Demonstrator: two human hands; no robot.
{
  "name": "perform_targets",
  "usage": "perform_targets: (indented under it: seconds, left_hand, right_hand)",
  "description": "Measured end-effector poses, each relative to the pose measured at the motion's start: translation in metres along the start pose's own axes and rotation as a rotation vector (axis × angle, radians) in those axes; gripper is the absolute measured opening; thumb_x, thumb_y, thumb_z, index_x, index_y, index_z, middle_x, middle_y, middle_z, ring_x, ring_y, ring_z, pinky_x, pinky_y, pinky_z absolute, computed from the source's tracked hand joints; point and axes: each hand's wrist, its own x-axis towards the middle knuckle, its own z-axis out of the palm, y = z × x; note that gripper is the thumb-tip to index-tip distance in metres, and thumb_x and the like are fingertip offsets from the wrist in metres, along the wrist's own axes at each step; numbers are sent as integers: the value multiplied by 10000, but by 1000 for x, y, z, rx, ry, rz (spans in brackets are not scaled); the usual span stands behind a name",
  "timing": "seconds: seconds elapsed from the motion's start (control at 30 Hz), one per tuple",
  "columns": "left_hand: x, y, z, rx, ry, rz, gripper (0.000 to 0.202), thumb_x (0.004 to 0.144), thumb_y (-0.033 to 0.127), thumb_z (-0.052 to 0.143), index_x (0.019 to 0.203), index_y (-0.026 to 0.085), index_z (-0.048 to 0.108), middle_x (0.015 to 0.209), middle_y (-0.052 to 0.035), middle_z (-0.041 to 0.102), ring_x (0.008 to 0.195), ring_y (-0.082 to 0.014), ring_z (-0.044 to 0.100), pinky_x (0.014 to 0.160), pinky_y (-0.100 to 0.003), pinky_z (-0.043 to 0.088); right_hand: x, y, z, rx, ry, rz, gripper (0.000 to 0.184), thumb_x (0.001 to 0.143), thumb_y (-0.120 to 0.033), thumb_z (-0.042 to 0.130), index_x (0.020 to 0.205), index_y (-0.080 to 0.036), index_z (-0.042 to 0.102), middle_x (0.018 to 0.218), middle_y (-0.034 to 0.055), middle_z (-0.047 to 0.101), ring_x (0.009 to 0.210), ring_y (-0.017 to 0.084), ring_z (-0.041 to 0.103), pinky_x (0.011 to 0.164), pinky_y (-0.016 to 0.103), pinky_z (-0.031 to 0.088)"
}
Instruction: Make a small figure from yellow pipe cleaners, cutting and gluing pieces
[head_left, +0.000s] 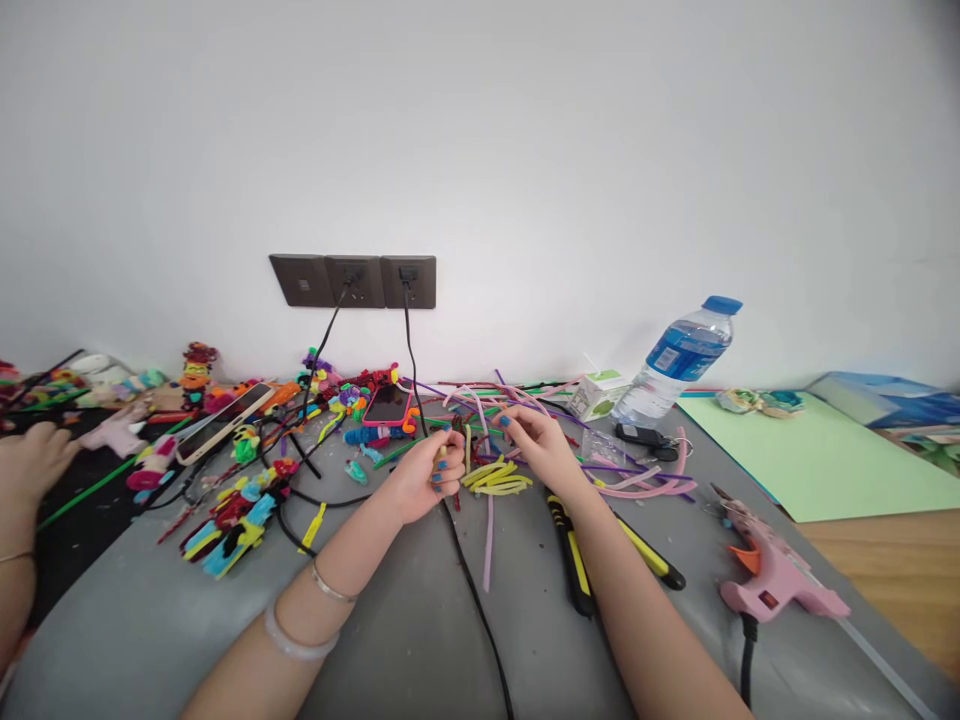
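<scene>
My left hand (429, 474) is closed, fingers curled in, with a small bit of yellow pipe cleaner (440, 455) showing between thumb and fingers. Across from it, my right hand (534, 440) has thumb and fingertips drawn together in a pinch; whatever is between them is too small to make out. Just below and between both hands lies a bundle of bent yellow pipe cleaners (496, 482) on the grey table (420, 620). A lilac pipe cleaner (489, 545) sticks out toward me from under the bundle. Yellow-black pliers handles (571, 560) lie beneath my right forearm.
A pink glue gun (780, 582) lies at right, near green paper (840, 450). A water bottle (679, 365) leans by a small carton (598, 393) and car key (643, 437). A black cable (476, 590) crosses the table. Pipe-cleaner figures (232, 520) and another person's hand (34, 465) are left.
</scene>
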Motion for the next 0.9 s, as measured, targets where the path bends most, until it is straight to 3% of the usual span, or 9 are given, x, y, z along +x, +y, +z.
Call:
perform_targets:
  seconds: [0.1,0.23,0.37,0.5,0.6,0.73,0.9]
  left_hand:
    - [4,1,-5,-71,49,118,262,956,285,471,734,150,504,502,94,228,380,-43,181,379,-188,156]
    - [6,1,-9,-121,65,155,302,979,277,413,718,150,499,502,81,271,379,-47,231,387,-193,199]
    - [7,0,-9,-141,87,173,273,965,276,436,734,149,505,519,72,332,387,-46,280,393,-191,224]
    - [6,0,-7,-126,95,180,234,925,283,508,731,152,505,529,72,350,395,-43,296,400,-188,240]
    - [6,0,-5,-94,127,195,210,887,285,560,732,155,504,537,75,358,399,-41,295,400,-190,233]
    - [5,-2,-4,19,151,235,204,796,299,664,760,142,538,574,75,387,420,-29,303,413,-185,230]
    - [4,-7,-3,289,141,254,236,709,270,725,867,158,589,590,85,378,435,-27,264,436,-190,198]
  right_hand:
    - [-2,4,2,-163,-101,-54,250,924,-255,474,1021,-186,693,813,54,686,735,195,606,650,304,463]
    - [-5,2,8,-242,-252,-166,297,909,-167,474,1120,-220,676,1080,85,707,1009,239,619,878,394,479]
    - [-6,2,10,-233,-292,-218,309,911,-197,527,1190,-243,651,1182,100,671,1134,259,579,987,455,448]
    - [-6,4,11,-163,-320,-207,324,907,-157,481,1146,-241,683,1169,89,695,1139,251,597,1000,464,452]
    - [-4,1,10,-85,-257,-172,350,906,-161,451,1145,-240,694,1183,87,695,1148,248,604,1017,466,444]
    - [-1,-5,5,93,-61,-117,283,914,-269,510,1116,-238,706,1182,79,703,1180,258,599,1050,456,426]
    - [-1,-9,3,305,30,-2,208,846,-408,654,911,-215,695,946,75,753,956,245,688,878,406,532]
